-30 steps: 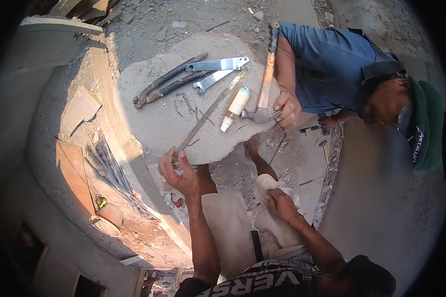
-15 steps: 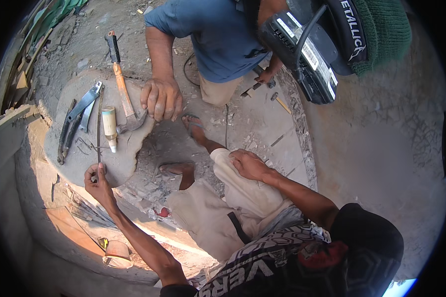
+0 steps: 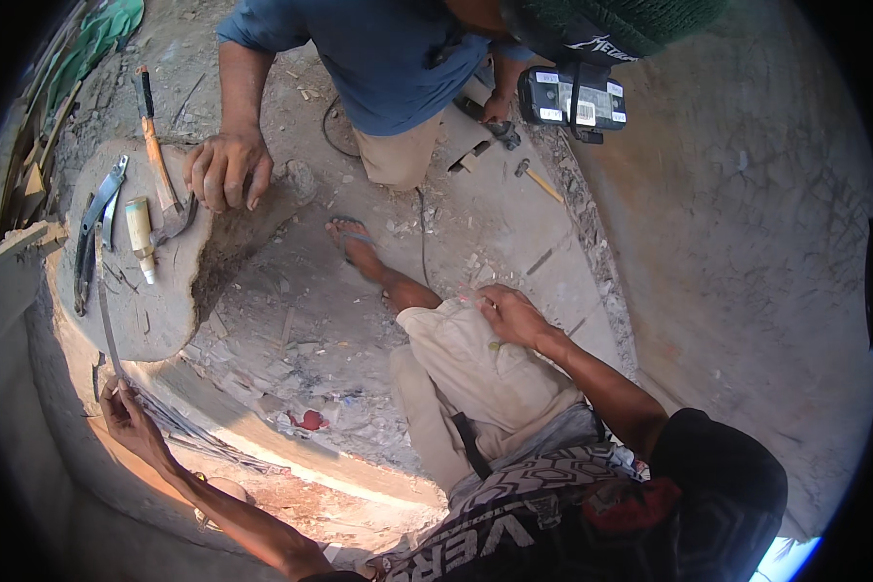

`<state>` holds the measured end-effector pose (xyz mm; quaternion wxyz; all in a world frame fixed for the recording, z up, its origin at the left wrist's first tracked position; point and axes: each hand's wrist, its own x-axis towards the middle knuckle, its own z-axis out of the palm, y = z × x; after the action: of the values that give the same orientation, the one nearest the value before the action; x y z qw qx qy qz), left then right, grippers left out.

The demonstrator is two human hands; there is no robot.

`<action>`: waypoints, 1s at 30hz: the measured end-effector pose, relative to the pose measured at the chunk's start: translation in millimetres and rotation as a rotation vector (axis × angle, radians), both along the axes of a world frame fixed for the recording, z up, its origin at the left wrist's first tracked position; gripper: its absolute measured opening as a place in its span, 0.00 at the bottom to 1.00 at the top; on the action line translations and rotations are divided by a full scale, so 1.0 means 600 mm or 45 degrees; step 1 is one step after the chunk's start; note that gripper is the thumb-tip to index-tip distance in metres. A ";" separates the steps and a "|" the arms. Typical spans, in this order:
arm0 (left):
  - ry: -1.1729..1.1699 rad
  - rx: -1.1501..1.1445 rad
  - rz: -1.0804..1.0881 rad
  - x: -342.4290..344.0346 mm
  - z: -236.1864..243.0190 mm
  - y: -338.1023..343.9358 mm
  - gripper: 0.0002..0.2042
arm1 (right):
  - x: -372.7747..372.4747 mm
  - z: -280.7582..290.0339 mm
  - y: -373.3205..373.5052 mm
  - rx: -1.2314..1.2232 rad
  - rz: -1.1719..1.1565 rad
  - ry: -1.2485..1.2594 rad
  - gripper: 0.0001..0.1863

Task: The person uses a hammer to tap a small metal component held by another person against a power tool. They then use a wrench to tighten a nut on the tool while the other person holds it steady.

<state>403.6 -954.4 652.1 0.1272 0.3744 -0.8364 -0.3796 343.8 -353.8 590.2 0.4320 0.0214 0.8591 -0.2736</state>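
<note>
My left hand [image 3: 134, 419] is closed on the lower end of a thin dark metal strip [image 3: 109, 325]. The strip's upper length reaches over a flat-topped grey stone block [image 3: 170, 330]. On the block lie a hammer [image 3: 157, 160] with a worn orange handle and black grip, a small cream bottle [image 3: 139, 225] with a white tip, and a blue metal tool with dark arms [image 3: 105, 194]. Over my raised knee rests my right hand [image 3: 514, 315], its fingers loosely apart and apparently holding nothing.
A co-worker in a blue shirt [image 3: 359, 58] crouches opposite, one hand [image 3: 228, 170] by the hammer head. Another hammer [image 3: 538, 180] lies on the ground at right. A dark cable [image 3: 423, 233] crosses the rubble. Planks and green sheeting [image 3: 97, 48] lie at far left.
My left hand has moved left and down with the strip, past the block's edge. The view has shifted, and my left foot no longer shows. My right hand stays at the knee.
</note>
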 end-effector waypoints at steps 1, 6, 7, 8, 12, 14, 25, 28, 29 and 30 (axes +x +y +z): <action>-0.031 -0.092 0.044 0.013 0.016 0.021 0.13 | 0.009 0.006 0.008 -0.012 0.003 -0.024 0.15; -0.110 -0.230 0.243 0.142 0.030 0.180 0.14 | 0.051 0.034 0.053 -0.240 -0.088 0.056 0.14; -0.118 -0.155 0.268 0.150 0.025 0.264 0.13 | 0.054 0.041 0.057 -0.300 -0.133 0.057 0.14; -0.165 -0.050 0.212 0.189 0.001 0.313 0.13 | 0.058 0.042 0.064 -0.394 -0.110 0.082 0.15; -0.206 0.759 0.192 0.209 -0.061 0.677 0.10 | 0.077 0.044 0.101 -0.589 -0.375 -0.116 0.21; -0.240 1.112 0.161 0.170 -0.064 0.846 0.08 | 0.077 0.032 0.139 -0.583 -0.513 -0.216 0.20; -0.289 1.450 -0.132 -0.020 -0.247 1.428 0.11 | -0.090 -0.167 0.569 -0.487 -0.911 -0.098 0.16; -0.432 1.533 0.010 -0.065 -0.324 1.521 0.16 | -0.132 -0.249 0.770 -0.332 -0.570 0.013 0.14; -0.449 1.539 0.046 -0.072 -0.353 1.539 0.17 | -0.171 -0.220 0.800 -0.232 -0.566 0.010 0.13; -0.459 1.549 0.072 -0.075 -0.383 1.561 0.17 | -0.168 -0.256 0.868 -0.184 -0.353 0.313 0.13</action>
<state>358.4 -17.6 422.0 -0.2410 0.4597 -0.4692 -0.7145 242.9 167.1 436.7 0.2824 0.0748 0.8724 -0.3920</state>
